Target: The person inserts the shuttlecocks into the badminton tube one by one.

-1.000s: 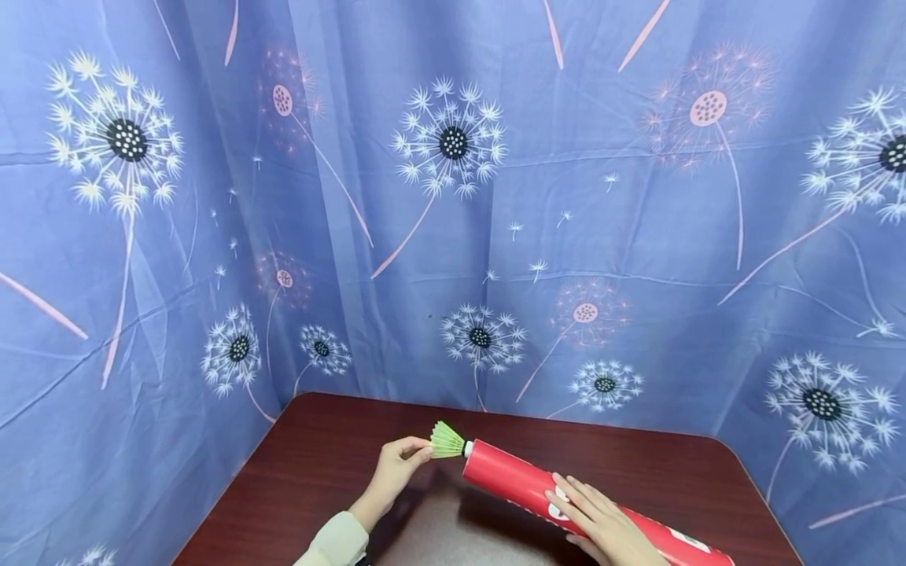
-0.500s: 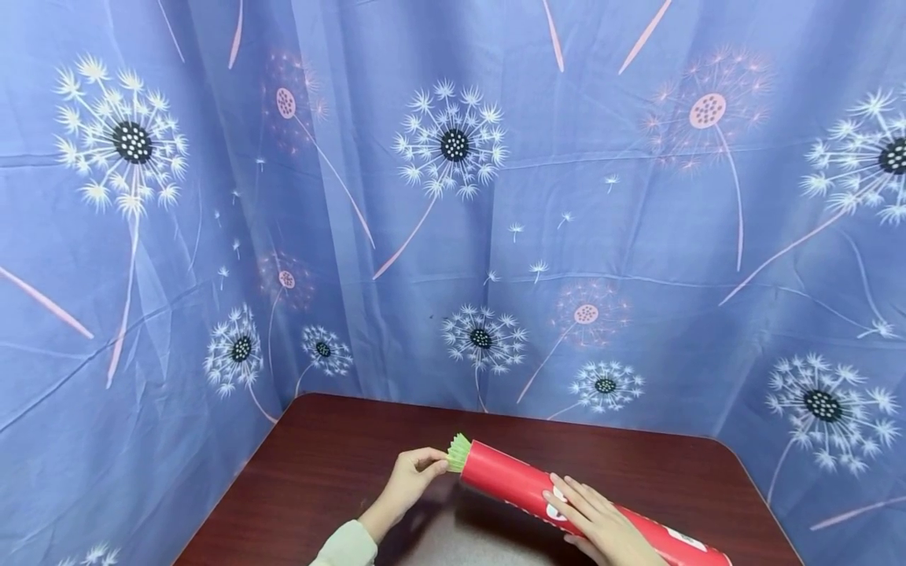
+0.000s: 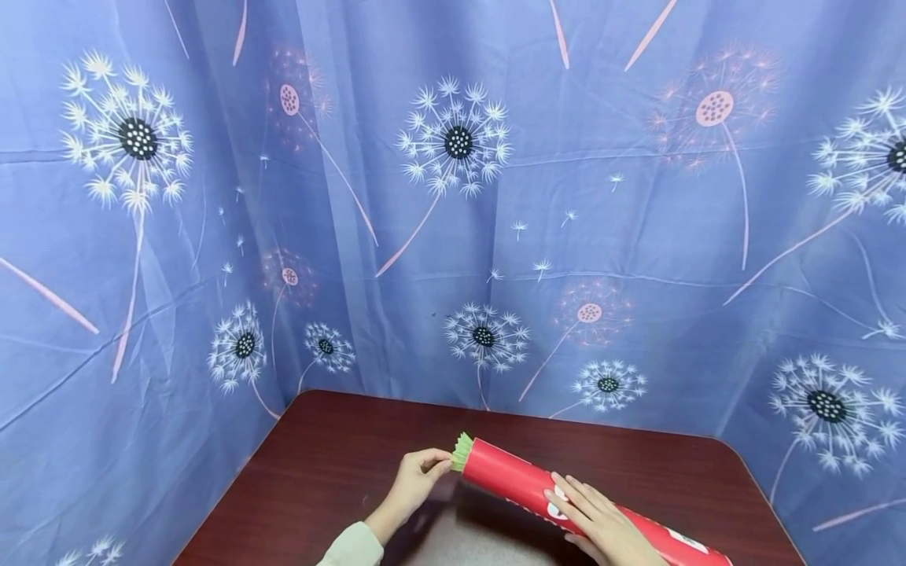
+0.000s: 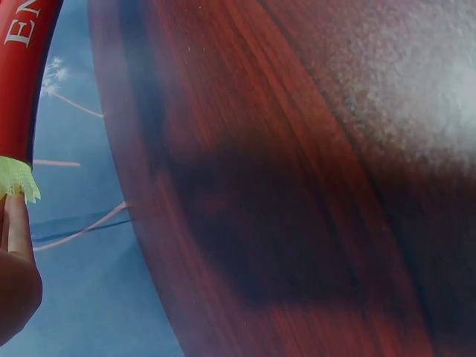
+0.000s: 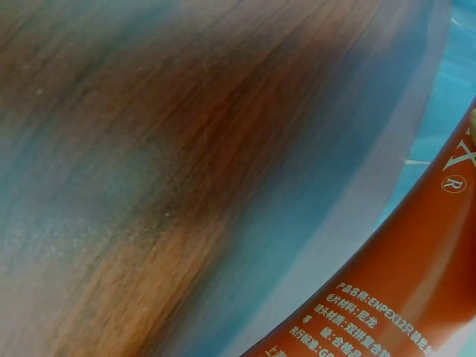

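Observation:
A yellow-green shuttlecock (image 3: pixel 462 453) sits mostly inside the left end of a red shuttlecock tube (image 3: pixel 513 475); only the rim of its skirt sticks out. My left hand (image 3: pixel 419 476) pinches that rim between thumb and fingers. In the left wrist view, fingertips of the left hand (image 4: pixel 18 268) meet the skirt (image 4: pixel 15 177) at the tube's mouth. My right hand (image 3: pixel 602 520) holds the tube around its middle, fingers across the top and thumb on the near side. The tube slants down to the right, and its white print (image 5: pixel 372 323) shows in the right wrist view.
A dark red-brown wooden table (image 3: pixel 354 448) lies under the hands, with a bright glare patch (image 3: pixel 460 542) near the front. Blue curtains (image 3: pixel 396 330) with dandelion prints stand behind and to the left and right of it.
My left hand has moved right, pushing the shuttlecock from the tube's mouth to almost fully inside. The right hand and tube have stayed nearly still.

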### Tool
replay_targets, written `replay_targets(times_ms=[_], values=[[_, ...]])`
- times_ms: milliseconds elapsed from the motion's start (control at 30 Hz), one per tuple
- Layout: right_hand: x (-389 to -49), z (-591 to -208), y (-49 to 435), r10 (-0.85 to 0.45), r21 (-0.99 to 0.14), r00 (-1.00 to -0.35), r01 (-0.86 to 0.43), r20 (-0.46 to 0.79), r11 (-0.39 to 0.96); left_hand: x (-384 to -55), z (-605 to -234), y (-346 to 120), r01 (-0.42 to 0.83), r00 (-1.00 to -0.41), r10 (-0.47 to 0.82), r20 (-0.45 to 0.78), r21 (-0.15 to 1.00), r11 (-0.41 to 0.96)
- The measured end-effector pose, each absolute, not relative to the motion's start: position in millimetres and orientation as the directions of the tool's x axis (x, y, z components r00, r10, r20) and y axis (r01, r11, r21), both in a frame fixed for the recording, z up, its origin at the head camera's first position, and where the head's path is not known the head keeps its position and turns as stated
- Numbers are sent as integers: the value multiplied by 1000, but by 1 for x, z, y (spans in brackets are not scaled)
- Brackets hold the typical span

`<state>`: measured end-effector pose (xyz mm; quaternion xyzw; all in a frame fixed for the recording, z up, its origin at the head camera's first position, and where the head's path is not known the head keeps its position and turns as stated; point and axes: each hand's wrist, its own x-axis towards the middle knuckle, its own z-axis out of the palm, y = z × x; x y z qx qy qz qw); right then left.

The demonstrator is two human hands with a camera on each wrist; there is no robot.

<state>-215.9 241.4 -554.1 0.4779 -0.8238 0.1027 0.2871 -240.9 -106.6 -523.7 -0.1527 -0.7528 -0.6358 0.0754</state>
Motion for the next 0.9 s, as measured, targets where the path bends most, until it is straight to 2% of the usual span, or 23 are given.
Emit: replay_targets(times_ms=[300, 900], values=[[-216, -558, 242, -738, 130, -359, -849, 572, 513, -237, -528, -103, 308, -945, 151, 289, 943, 126], [-215, -554, 241, -737, 94, -384, -852, 556, 515, -239, -520, -91, 349, -930, 163, 329, 930, 112]])
